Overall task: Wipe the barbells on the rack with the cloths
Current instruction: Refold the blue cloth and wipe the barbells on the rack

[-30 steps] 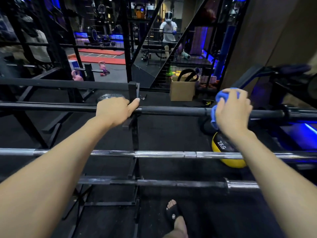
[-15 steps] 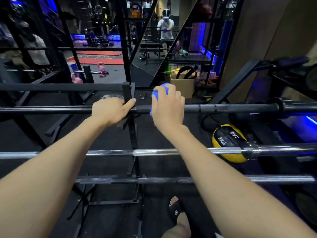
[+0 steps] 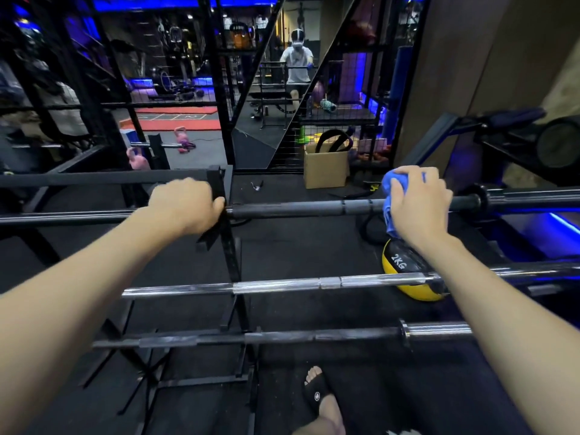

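Wiping the top barbell [image 3: 301, 209] on the rack [image 3: 226, 246]. The right hand [image 3: 419, 205] is curled over a bunched blue cloth [image 3: 390, 196] and presses it around the dark shaft, near the collar at the bar's right end. The left hand [image 3: 185, 205] is closed around the same bar just beside the rack's black upright, apparently steadying it. Two more barbells lie on lower pegs: a chrome barbell [image 3: 282, 285] in the middle and a dark lowest barbell [image 3: 266, 337] nearest the viewer, neither touched by a hand. A yellow medicine ball [image 3: 405, 271] marked 2KG sits on the floor behind the chrome bar; a cardboard box [image 3: 324, 167] stands farther back.

Step in hand, as judged: the shaft wipe of the top bar, with the cloth at the right end of its travel. The next move probably calls for sliding the cloth along the shaft under firm wrap-around pressure while the left hand keeps the bar from rolling, then treating the sleeve and the two lower bars.
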